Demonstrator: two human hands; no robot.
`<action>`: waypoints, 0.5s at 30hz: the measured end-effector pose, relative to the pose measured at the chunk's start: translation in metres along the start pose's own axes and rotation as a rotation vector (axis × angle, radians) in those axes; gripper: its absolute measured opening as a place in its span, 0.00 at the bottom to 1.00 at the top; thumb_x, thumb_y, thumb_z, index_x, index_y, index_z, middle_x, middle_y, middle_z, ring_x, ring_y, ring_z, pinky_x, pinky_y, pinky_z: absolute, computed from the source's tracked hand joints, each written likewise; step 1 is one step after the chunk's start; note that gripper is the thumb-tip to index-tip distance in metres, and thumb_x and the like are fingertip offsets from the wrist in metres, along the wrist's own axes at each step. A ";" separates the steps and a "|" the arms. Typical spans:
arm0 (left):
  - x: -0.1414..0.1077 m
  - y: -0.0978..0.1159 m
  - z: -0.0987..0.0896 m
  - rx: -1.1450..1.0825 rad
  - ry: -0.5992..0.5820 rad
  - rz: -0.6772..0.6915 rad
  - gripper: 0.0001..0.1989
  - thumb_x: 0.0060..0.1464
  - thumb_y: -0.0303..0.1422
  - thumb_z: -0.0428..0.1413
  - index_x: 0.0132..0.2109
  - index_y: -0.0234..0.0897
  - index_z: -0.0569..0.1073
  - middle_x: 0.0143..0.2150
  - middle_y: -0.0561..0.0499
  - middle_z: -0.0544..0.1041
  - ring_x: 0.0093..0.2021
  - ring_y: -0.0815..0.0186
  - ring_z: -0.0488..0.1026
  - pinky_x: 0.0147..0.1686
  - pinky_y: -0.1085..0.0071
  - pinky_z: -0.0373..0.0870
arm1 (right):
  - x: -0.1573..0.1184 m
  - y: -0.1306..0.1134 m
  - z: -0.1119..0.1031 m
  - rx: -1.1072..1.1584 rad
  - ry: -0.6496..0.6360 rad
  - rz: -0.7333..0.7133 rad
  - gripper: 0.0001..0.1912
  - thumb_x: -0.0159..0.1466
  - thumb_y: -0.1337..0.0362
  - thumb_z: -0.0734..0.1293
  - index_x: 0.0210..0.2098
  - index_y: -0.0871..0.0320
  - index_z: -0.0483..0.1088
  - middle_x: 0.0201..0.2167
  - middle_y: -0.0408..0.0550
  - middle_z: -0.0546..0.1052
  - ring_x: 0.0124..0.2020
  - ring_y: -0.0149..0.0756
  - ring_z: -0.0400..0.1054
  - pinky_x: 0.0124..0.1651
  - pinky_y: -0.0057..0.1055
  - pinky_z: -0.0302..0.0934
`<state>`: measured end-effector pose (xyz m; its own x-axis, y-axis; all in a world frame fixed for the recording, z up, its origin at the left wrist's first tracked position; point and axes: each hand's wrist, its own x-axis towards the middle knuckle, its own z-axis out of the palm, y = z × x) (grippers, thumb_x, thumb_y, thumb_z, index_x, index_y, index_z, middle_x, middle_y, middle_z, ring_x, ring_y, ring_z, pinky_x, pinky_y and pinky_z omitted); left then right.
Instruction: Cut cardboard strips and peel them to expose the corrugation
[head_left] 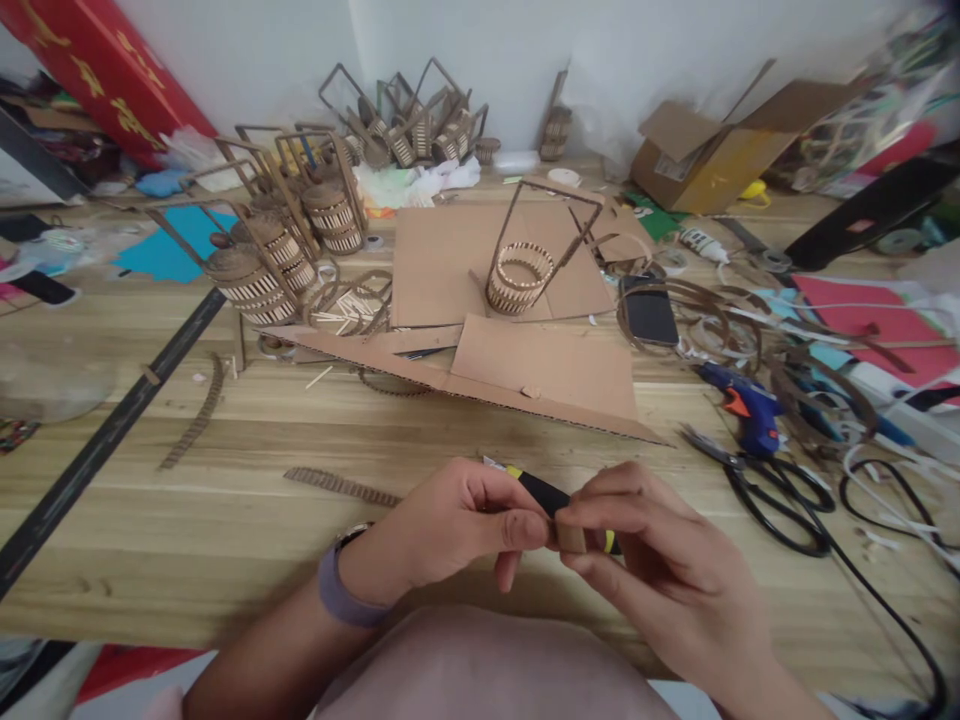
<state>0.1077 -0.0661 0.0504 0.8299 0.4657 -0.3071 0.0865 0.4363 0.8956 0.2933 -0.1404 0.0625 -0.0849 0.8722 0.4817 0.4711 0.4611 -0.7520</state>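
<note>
Close to the table's front edge, my left hand (484,525) and my right hand (660,560) meet over a small piece of brown cardboard strip (572,538). The thumb and fingers of each hand pinch it, and the fingertips hide part of it. Behind the hands lies a black and yellow utility knife (536,488), partly covered by my fingers. A ribbed cardboard strip (341,486) rests on the table by my left wrist. Farther back, a small slatted basket (521,278) with a tall angular handle stands on a cardboard sheet (442,260).
A folded cardboard piece (555,370) rises in front of the basket. To the right lie scissors (780,490), a blue glue gun (750,410) with its cord, and coiled strips (705,310). Several finished slatted buckets (255,280) stand back left; an open box (720,150) sits back right.
</note>
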 end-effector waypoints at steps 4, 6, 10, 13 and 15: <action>0.002 -0.003 -0.002 -0.034 -0.037 0.010 0.28 0.47 0.59 0.63 0.30 0.35 0.76 0.19 0.57 0.70 0.19 0.75 0.64 0.26 0.74 0.57 | -0.002 0.001 0.000 -0.009 -0.002 -0.009 0.04 0.63 0.66 0.69 0.39 0.52 0.75 0.28 0.42 0.74 0.26 0.29 0.69 0.26 0.24 0.69; 0.002 -0.004 -0.003 -0.023 -0.035 0.010 0.27 0.49 0.58 0.62 0.30 0.35 0.76 0.18 0.58 0.69 0.19 0.74 0.62 0.26 0.74 0.56 | -0.003 0.001 -0.001 -0.068 -0.019 -0.016 0.04 0.64 0.67 0.69 0.38 0.52 0.74 0.28 0.42 0.73 0.27 0.29 0.70 0.27 0.24 0.69; 0.000 -0.004 -0.003 0.078 0.029 -0.025 0.23 0.54 0.54 0.61 0.33 0.35 0.77 0.18 0.57 0.70 0.21 0.73 0.63 0.25 0.74 0.54 | -0.001 -0.002 -0.005 -0.243 -0.108 -0.055 0.05 0.65 0.68 0.67 0.39 0.53 0.74 0.30 0.44 0.74 0.30 0.30 0.72 0.29 0.23 0.69; -0.003 -0.001 0.001 0.190 0.099 -0.054 0.17 0.58 0.45 0.59 0.35 0.34 0.78 0.19 0.57 0.71 0.21 0.73 0.61 0.24 0.74 0.53 | -0.001 -0.005 -0.006 -0.339 -0.185 -0.081 0.07 0.69 0.67 0.62 0.41 0.55 0.73 0.32 0.46 0.74 0.31 0.29 0.73 0.30 0.22 0.69; -0.003 0.002 0.007 0.256 0.159 -0.077 0.14 0.57 0.42 0.58 0.36 0.34 0.78 0.20 0.57 0.71 0.22 0.72 0.61 0.24 0.74 0.53 | -0.003 -0.006 -0.005 -0.428 -0.252 -0.106 0.11 0.71 0.67 0.59 0.42 0.57 0.73 0.32 0.47 0.75 0.31 0.30 0.73 0.33 0.24 0.69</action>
<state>0.1090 -0.0721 0.0550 0.7205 0.5626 -0.4054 0.2982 0.2764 0.9136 0.2949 -0.1465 0.0676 -0.3360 0.8608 0.3822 0.7614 0.4871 -0.4278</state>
